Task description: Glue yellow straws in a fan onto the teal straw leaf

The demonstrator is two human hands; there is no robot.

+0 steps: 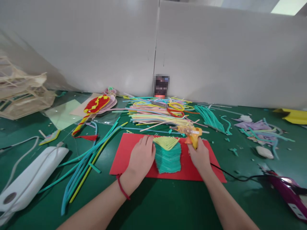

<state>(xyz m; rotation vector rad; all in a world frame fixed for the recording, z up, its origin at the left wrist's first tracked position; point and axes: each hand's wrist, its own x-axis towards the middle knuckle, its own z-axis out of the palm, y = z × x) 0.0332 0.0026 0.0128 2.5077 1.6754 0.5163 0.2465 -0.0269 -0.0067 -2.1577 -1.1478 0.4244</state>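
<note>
A sheet of red card (pixel 198 167) lies on the table in front of me. On it rests a chevron-striped panel of pipe cleaners, its teal part (pixel 168 160) below and its pale yellow part (pixel 167 142) at the top. My left hand (pixel 143 155) lies flat on the card with fingers stretched out, at the panel's left edge; the fingertips are near the yellow strips. Held in my right hand (pixel 199 156) is a yellow hot glue gun (pixel 193 133), its nozzle pointing left above the panel's top right corner. A black cord trails from it to the right.
Behind the card lies a heap of pastel pipe cleaners (pixel 148 115) with scissors (pixel 176 110) on top. A white power strip (pixel 35 179) and loose blue stems (pixel 79 169) are leftward. Purple scraps (pixel 261 129) and a purple tool (pixel 287 191) sit rightward. A wall stands behind.
</note>
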